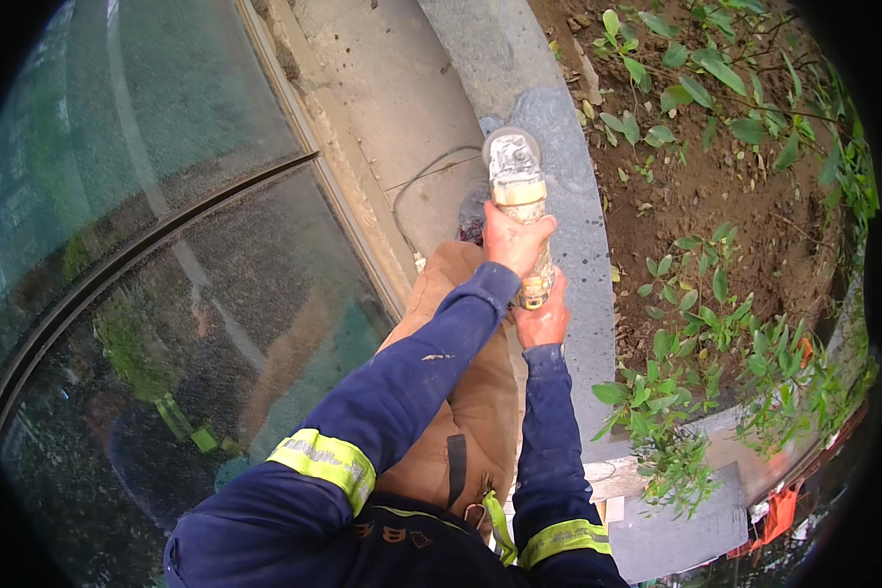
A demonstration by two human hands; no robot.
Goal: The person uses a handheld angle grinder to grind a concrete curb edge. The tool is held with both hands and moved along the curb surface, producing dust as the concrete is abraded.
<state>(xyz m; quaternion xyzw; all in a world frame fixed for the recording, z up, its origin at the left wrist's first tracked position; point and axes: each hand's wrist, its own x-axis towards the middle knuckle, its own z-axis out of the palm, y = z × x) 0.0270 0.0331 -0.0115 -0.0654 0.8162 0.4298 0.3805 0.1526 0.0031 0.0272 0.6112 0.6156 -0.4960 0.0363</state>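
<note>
Both of my hands are closed on a dusty, pale-smeared angle grinder (517, 178). My left hand (512, 238) wraps around its body just behind the collar. Lower down, at its rear end, my right hand (545, 318) grips the tool. The grinder's round head and disc sit over the top of a curved grey stone ledge (573, 255), close to its inner edge. A smooth, darker grey patch shows on the stone around the disc. Whether the disc touches the stone or is spinning, I cannot tell.
To my left runs a dark glass panel (216, 274) with a metal frame. A thin cable (409, 184) loops over the paved strip (382, 88). Beyond the ledge on the right lies brown soil (696, 196) with leafy plants (681, 382). A grey slab (691, 524) and orange material (780, 512) lie lower right.
</note>
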